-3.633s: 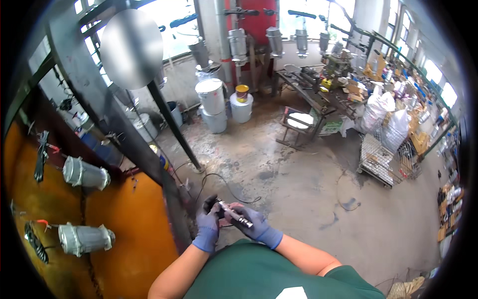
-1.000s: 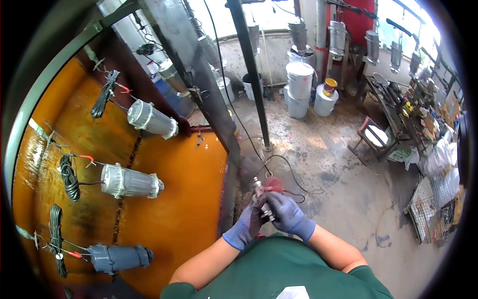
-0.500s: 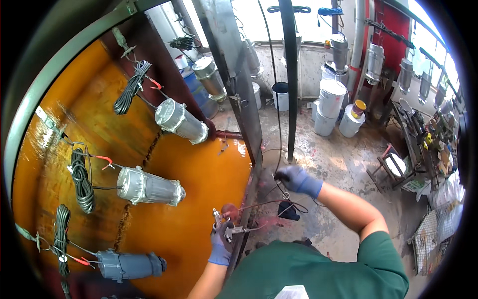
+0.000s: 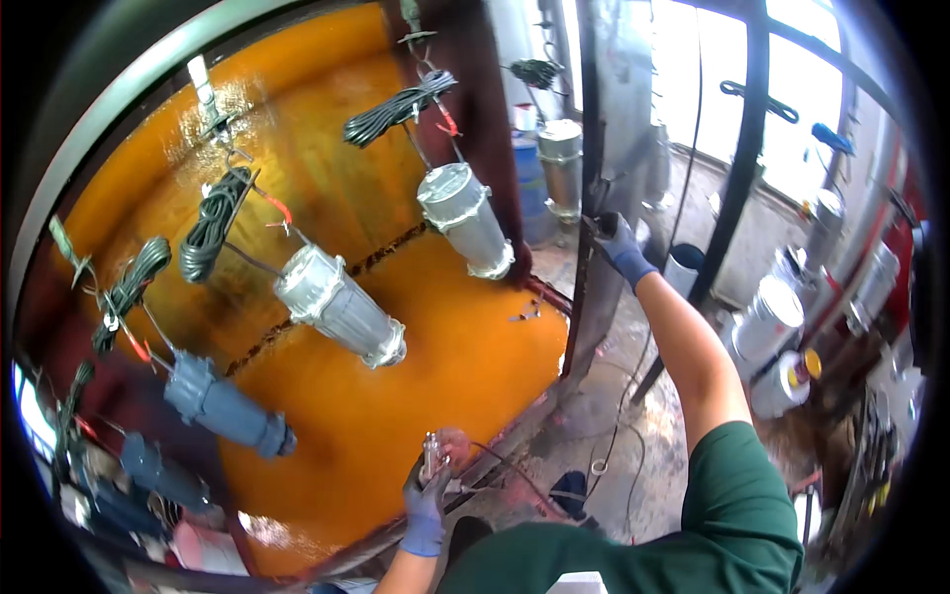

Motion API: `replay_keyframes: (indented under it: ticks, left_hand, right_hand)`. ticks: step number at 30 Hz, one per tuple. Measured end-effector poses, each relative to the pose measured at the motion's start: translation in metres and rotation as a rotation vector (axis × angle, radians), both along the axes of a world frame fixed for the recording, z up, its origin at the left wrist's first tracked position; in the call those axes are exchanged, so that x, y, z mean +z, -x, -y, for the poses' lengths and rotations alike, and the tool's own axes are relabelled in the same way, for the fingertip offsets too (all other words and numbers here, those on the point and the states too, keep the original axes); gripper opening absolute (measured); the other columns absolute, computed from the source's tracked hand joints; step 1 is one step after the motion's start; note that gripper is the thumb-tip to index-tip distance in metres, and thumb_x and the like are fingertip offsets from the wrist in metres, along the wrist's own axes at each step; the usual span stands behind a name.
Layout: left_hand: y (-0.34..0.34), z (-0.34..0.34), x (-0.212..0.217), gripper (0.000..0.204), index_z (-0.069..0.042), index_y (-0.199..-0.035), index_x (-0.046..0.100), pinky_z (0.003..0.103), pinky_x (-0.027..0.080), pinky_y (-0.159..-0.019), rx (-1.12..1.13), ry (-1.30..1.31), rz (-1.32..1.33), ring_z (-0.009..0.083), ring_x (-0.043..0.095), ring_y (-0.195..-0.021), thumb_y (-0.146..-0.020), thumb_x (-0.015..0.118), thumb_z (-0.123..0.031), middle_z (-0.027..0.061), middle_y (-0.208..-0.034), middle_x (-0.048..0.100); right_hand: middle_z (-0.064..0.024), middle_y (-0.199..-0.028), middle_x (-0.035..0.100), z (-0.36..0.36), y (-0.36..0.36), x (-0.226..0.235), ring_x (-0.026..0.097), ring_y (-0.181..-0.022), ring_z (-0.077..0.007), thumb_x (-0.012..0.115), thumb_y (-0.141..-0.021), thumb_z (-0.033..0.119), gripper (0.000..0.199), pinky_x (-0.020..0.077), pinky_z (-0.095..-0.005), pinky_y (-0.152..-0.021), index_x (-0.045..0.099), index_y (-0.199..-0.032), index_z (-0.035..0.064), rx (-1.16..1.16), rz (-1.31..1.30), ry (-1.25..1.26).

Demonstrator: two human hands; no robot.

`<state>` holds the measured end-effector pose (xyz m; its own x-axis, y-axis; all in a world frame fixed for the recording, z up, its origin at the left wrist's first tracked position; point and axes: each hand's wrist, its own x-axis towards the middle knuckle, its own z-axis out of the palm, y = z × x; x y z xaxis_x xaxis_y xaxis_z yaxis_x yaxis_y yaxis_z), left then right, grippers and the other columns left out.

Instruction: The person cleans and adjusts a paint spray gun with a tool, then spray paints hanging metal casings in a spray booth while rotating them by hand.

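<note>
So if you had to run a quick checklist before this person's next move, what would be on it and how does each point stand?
1. Left hand gloved and gripping the small metal tool: ok.
2. Right hand gloved and up on the steel post: ok.
3. What the right hand pinches at the post: cannot tell, too small.
4. Grey cylinders hanging apart from both hands: ok.
5. Cable trailing from the tool, free of tangles: cannot tell.
6. Floor by the post free of loose leads: not ok, a wire lies there.
</note>
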<state>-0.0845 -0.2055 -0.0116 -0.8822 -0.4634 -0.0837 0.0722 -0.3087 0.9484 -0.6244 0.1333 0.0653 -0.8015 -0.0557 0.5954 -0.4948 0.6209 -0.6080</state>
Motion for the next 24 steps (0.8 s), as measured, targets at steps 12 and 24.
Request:
replay_keyframes:
  ticks: [12,24]
  left_hand:
    - [-0.04,-0.17,-0.017,0.06,-0.001,-0.152,0.057,0.038,0.054,-0.112,0.333,-0.158,-0.105,0.024,0.068,-0.127,-0.094,0.072,0.005,0.0126,-0.141,0.067]
    - [-0.066,-0.296,0.032,0.048,0.0,-0.144,0.057,0.035,0.053,-0.104,0.142,0.209,-0.013,0.0184,0.069,-0.118,-0.098,0.07,0.0,0.0098,-0.131,0.072]
  right_hand:
    - [-0.0091,-0.109,0.075,-0.044,-0.001,0.084,0.071,-0.091,-0.018,0.074,-0.105,0.026,0.03,0.0574,-0.0324,-0.083,0.072,-0.124,0.0027,0.519,0.125,0.589]
    - [-0.0042,-0.093,0.072,-0.158,-0.397,-0.039,0.064,-0.082,-0.0081,0.08,-0.094,0.004,0.012,0.0507,-0.0273,-0.072,0.071,-0.1,0.0001,0.748,0.796,0.374]
